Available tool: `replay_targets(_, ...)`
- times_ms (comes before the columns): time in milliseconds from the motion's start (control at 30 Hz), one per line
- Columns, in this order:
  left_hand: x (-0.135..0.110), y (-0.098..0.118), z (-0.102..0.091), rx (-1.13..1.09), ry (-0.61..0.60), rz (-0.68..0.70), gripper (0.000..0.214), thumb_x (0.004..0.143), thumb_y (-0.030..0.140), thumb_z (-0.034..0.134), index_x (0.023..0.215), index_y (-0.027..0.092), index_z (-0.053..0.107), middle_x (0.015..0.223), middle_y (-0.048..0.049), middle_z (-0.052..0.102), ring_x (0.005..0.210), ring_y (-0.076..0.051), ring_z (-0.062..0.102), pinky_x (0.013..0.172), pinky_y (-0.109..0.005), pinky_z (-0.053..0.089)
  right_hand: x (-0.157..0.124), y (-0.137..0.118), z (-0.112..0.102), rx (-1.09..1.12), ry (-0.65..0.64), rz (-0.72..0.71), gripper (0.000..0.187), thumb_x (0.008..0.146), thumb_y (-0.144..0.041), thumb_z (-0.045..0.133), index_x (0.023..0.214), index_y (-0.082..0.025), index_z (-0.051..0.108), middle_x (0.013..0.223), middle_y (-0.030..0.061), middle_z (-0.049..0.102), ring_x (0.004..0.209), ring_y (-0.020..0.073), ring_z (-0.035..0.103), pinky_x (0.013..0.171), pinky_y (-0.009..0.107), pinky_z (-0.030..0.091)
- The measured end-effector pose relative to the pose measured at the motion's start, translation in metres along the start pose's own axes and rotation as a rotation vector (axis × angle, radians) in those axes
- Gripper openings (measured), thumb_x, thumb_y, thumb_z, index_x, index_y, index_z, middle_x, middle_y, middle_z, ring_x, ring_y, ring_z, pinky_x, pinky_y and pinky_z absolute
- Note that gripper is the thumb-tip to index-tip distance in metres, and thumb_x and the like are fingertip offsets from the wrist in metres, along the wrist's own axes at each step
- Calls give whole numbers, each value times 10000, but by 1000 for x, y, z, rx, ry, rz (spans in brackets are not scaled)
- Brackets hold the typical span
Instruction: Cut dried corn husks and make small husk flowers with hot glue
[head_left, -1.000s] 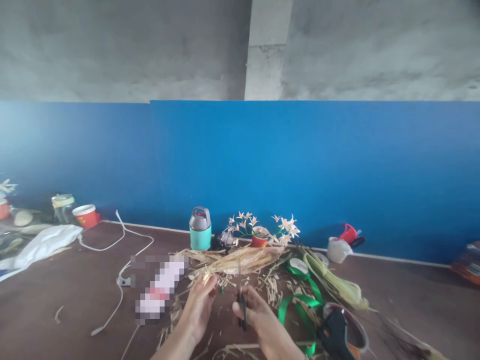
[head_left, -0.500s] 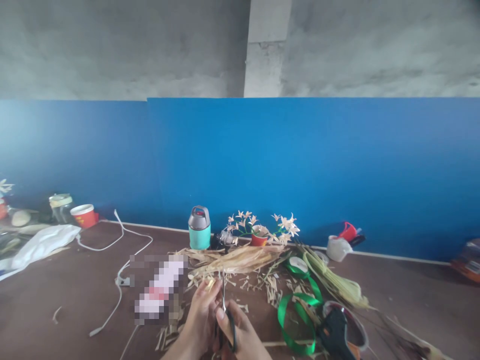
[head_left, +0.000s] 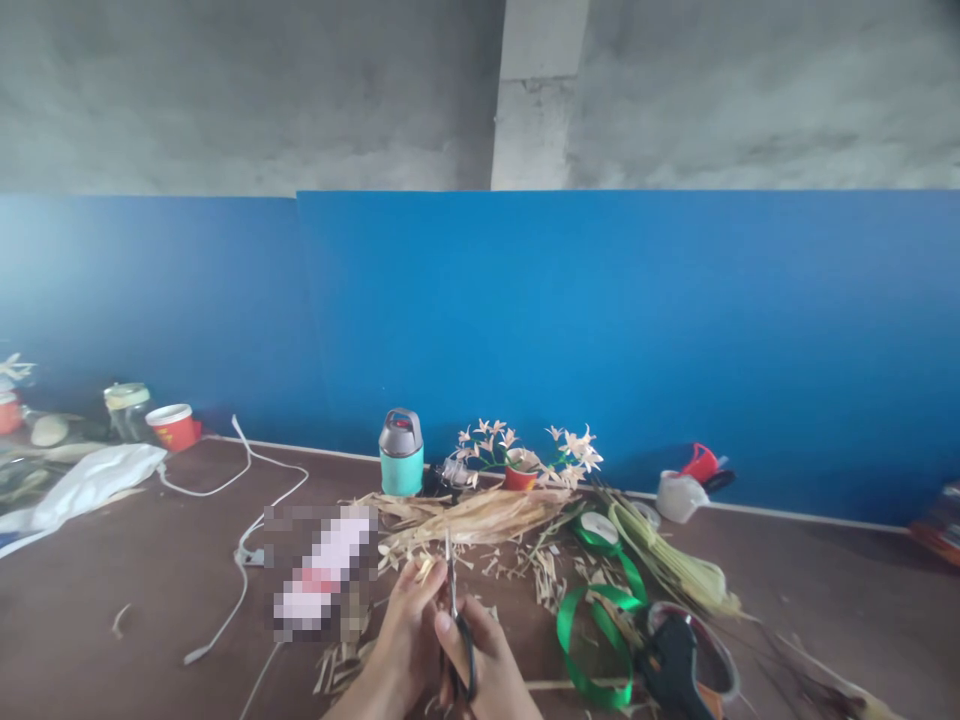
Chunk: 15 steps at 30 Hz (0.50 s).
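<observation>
Left hand [head_left: 407, 630] pinches a small straw piece [head_left: 424, 568]; right hand [head_left: 480, 655] grips scissors [head_left: 455, 625], blades up beside it.

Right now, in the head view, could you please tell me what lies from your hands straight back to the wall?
Left hand pinching a straw piece beside right hand holding scissors → straw scraps → straw bundle → red pot of straw flowers → blue wall.

The brown counter [head_left: 135, 590] carries dried straw [head_left: 480, 515], a green ribbon [head_left: 560, 635], a white cable [head_left: 243, 580], a teal flask [head_left: 400, 455] and a white bag [head_left: 90, 482].
</observation>
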<state>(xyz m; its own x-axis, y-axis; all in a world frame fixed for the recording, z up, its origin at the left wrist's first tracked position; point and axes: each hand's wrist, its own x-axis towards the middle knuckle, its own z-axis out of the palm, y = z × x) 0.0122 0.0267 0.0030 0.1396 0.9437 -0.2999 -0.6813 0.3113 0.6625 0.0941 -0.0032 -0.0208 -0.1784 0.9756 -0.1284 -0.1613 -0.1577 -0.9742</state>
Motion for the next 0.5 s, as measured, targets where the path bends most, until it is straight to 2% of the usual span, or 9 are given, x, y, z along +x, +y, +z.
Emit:
replay_targets(100, 3, 2, -1, -68, 29, 44, 300, 517, 247, 822, 665, 178, 570, 580, 41, 613, 503, -93, 576, 515, -198, 447, 2, -2, -6, -65, 17, -20, 545, 652, -717, 530, 783, -190, 491, 399, -77, 434, 273, 57, 341, 280, 167, 249)
replay_targets(167, 8, 8, -4, -33, 57, 95, 293, 515, 220, 823, 722, 160, 623, 693, 2, 672, 616, -113, 619, 604, -205, 468, 5, -6, -14, -163, 99, -95, 476, 662, -646, 585, 748, -187, 493, 481, -47, 501, 352, 83, 434, 346, 190, 338)
replay_targets(267, 15, 26, -10, 120, 33, 203, 260, 538, 226, 807, 729, 147, 649, 710, -24, 698, 673, -142, 633, 663, -236, 469, 8, -17, -33, -499, 241, -193, 351, 655, -430, 681, 855, -185, 527, 636, 9, 614, 572, 161, 576, 536, 235, 434)
replay_targets(400, 17, 58, -12, 377, 20, 292, 192, 561, 241, 776, 666, 154, 642, 586, 3, 665, 576, -141, 609, 606, -251, 449, 5, -36, -56, -1063, 310, -50, 345, 612, -264, 680, 922, -192, 546, 788, 68, 679, 779, 243, 631, 666, 278, 424)
replay_targets(500, 12, 80, -10, 597, 16, 323, 170, 568, 260, 748, 654, 150, 650, 558, -1, 648, 549, -151, 594, 578, -262, 440, -1, -44, -61, -1275, 254, 25, 319, 617, -256, 669, 910, -177, 569, 848, 93, 683, 854, 253, 626, 717, 287, 416)
